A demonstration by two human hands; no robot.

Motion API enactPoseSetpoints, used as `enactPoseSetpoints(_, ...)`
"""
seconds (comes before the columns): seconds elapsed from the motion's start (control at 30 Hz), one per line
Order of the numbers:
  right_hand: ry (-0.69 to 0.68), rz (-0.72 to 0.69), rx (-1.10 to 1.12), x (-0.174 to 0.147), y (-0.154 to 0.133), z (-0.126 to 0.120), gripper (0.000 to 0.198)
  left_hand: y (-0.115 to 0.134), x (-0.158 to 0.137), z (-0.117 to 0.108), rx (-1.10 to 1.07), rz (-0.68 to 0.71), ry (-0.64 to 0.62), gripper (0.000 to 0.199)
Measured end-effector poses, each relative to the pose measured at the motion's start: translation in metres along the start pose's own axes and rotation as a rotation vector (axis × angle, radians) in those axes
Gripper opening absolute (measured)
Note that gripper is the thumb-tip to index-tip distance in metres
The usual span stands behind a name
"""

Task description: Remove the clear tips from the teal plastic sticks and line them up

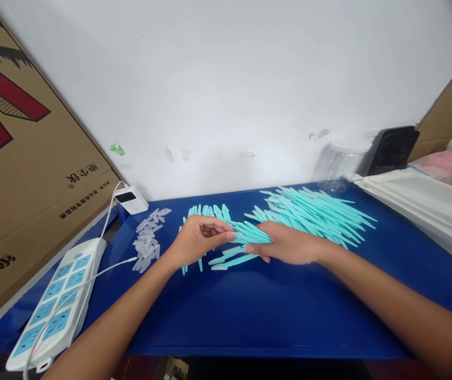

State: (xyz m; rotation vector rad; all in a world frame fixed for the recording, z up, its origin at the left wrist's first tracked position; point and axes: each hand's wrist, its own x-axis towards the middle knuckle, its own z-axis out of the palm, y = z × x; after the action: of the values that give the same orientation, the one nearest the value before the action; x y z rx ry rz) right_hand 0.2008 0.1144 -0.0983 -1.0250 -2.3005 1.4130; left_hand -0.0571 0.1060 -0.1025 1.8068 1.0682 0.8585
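A bundle of turquoise eyebrow razors (251,233) is held above the blue table. My right hand (289,243) is wrapped round its right end, with a couple of razors sticking out lower, towards the left. Thumb and fingers closed, my left hand (202,237) pinches the left tips of the bundle. Behind and under the left hand, more razors (210,210) lie spread in a row, partly hidden by it. A large heap of the same razors (313,211) lies beyond my right hand. Small clear plastic caps (147,240) are piled left of my left hand.
A white power strip (61,295) with a cable lies at the left, near a white device (131,199). Cardboard boxes (31,158) stand along the left. A clear jar (342,163), a black stand (392,148) and white sheets (419,200) are at the right. A wall closes the back.
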Motion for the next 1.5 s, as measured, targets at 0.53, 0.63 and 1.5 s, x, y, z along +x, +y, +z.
enactPoseSetpoints(0.53,0.054,0.015,-0.021,0.000,0.009,-0.008,0.046,-0.004,0.005,-0.027,-0.009,-0.040,0.057,0.030)
enactPoseSetpoints(0.63,0.042,0.004,0.048,-0.001,0.009,-0.005,0.039,-0.002,0.004,-0.025,-0.005,-0.026,0.036,0.028)
enactPoseSetpoints(1.5,0.089,0.018,0.079,0.002,0.007,-0.002,0.043,-0.002,0.002,-0.009,0.249,0.127,0.177,0.032)
